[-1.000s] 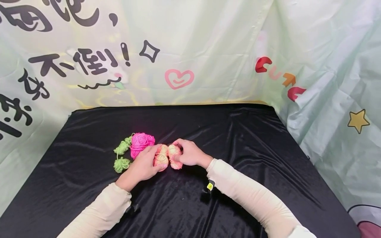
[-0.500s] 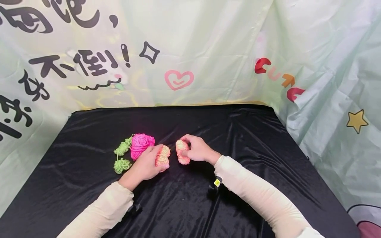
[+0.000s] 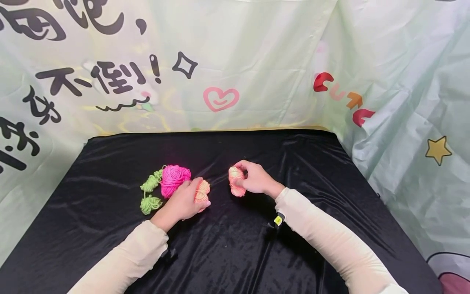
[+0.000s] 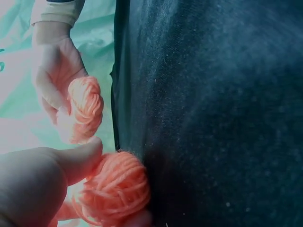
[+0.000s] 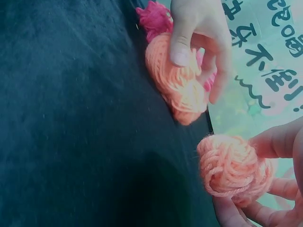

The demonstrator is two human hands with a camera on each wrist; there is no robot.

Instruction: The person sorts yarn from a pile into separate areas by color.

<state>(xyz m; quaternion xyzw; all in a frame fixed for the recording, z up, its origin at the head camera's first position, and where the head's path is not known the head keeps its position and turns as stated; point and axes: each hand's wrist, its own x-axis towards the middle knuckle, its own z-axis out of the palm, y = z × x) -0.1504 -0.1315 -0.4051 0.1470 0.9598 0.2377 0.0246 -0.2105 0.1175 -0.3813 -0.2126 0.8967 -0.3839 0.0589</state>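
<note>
In the head view my left hand (image 3: 181, 201) grips a small peach-orange ball of yarn (image 3: 202, 192), pinched in at its middle, with the thumb at its near end. To the right, my right hand (image 3: 258, 178) pinches a second peach-orange yarn ball (image 3: 236, 179) between thumb and fingers. A gap of black cloth separates the two balls. The left wrist view shows the second ball (image 4: 85, 108) against the backdrop, off the cloth. A larger bright pink yarn ball (image 3: 175, 179) lies just beyond my left hand, whose fingers partly overlap it.
Two green yarn bundles (image 3: 150, 204), linked by a strand, lie left of the pink ball. Wrinkled black cloth (image 3: 227, 253) covers the table. A pale printed curtain (image 3: 257, 61) stands behind it and along the sides.
My right hand has drawn its yarn ball away from the other one, to the right and slightly farther back. The left hand has shifted a little right, still gripping its ball.
</note>
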